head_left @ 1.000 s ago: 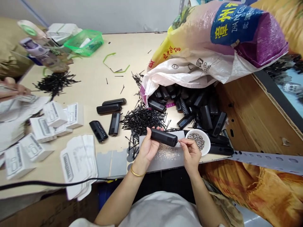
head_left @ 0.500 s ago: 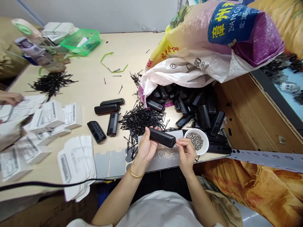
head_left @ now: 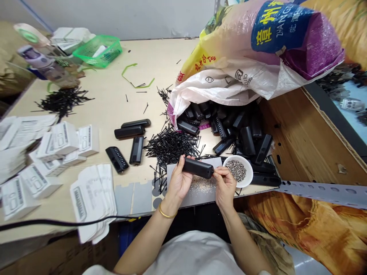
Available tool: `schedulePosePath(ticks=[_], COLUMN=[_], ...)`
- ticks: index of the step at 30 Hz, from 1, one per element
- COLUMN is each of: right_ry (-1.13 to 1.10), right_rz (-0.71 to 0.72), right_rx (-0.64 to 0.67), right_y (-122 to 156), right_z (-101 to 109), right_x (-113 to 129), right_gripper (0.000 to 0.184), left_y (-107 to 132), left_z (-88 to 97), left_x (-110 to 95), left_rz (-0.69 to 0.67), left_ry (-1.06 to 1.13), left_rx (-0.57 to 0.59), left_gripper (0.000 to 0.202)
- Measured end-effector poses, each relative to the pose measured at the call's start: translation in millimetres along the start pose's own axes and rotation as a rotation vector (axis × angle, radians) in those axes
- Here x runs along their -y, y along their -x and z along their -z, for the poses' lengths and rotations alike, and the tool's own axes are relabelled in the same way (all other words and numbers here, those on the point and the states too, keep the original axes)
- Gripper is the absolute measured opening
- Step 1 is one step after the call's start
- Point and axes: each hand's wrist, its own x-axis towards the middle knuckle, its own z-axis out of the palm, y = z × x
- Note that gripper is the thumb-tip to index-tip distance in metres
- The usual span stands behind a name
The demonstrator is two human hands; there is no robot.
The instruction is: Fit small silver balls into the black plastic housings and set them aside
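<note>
My left hand [head_left: 179, 179] is closed around a long black plastic casing [head_left: 197, 168], thumb on top, the casing slanting slightly down to the right. At its right end, the fingertips of my right hand [head_left: 225, 187] are pinched together; whatever sits between them is too small to make out. Just right of those fingers stands a white bowl [head_left: 249, 177] filled with small metal pieces [head_left: 236, 170]. Below the casing lies a grey sheet [head_left: 190, 198] with tiny pale specks. A heap of thin black sticks [head_left: 172, 145] spreads behind my left hand.
Several similar black casings [head_left: 246, 141] spill from a printed plastic sack [head_left: 229, 68], back right; others [head_left: 137, 150] lie left. Small white boxes [head_left: 60, 137] and flat white cards [head_left: 94, 194] cover the left side. A green basket [head_left: 99, 51] stands behind. A black cable [head_left: 57, 221] crosses the front.
The casing and both my hands have barely shifted; the right hand's fingers still pinch at its end. Another person's hand at the far left has gone out of view.
</note>
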Motion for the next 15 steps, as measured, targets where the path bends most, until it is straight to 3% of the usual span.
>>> schedulePosePath(ticks=[8, 15], right_ry=[0.052, 0.226], right_rz=[0.084, 0.226], right_rx=[0.001, 0.044], right_y=[3.2, 4.9], right_z=[-4.8, -2.6], right_x=[0.7, 10.9], right_gripper=[0.013, 0.01], left_y=[3.5, 4.3], left_z=[4.5, 6.3], left_x=[-2.3, -1.7], left_rz=[0.08, 0.057], left_ry=[0.071, 0.056], left_rx=[0.011, 0.061], left_gripper=[0.032, 0.034])
